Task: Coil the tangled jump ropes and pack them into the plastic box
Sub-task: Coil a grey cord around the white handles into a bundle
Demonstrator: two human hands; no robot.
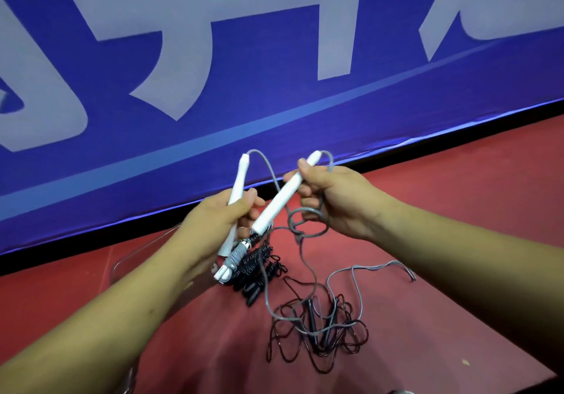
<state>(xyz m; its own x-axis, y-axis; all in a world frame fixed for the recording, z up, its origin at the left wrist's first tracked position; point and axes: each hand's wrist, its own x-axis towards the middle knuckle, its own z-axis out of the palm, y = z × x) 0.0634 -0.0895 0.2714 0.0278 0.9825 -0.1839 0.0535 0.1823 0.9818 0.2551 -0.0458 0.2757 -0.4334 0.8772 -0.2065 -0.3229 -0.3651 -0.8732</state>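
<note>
Backdrop: blue banner (274,57) with big pale characters, standing behind the plastic box along the far edge of the floor.
Red floor (457,210): carries everything; no desk in view.
Plastic box (137,248): clear and low, mostly hidden under the left forearm; only its rim and a corner show.
Black rope (317,332): a loose tangle on the floor, well apart from the box to its right and nearer the camera, with black handles lying in its middle. Neither hand touches it; I judge it is wholly left to do.
Grey rope (300,234): hangs above and right of the box from both handles, with a knotted loop just below the right hand. The rest trails down across the black tangle. This looks like the rope in work: not yet untangled, coiled or packed.
Coiled bundles: one grey with white handles (235,256) and black ones (256,274) beside it, at the box's right end. They seem to lie inside it, though that wall is hard to make out. I count these as done.
Left hand (219,213): above the box, fingers clenched round one white handle (239,173).
Right hand (329,198): right of the box, fingers and thumb grasping the other white handle (283,195).
</note>
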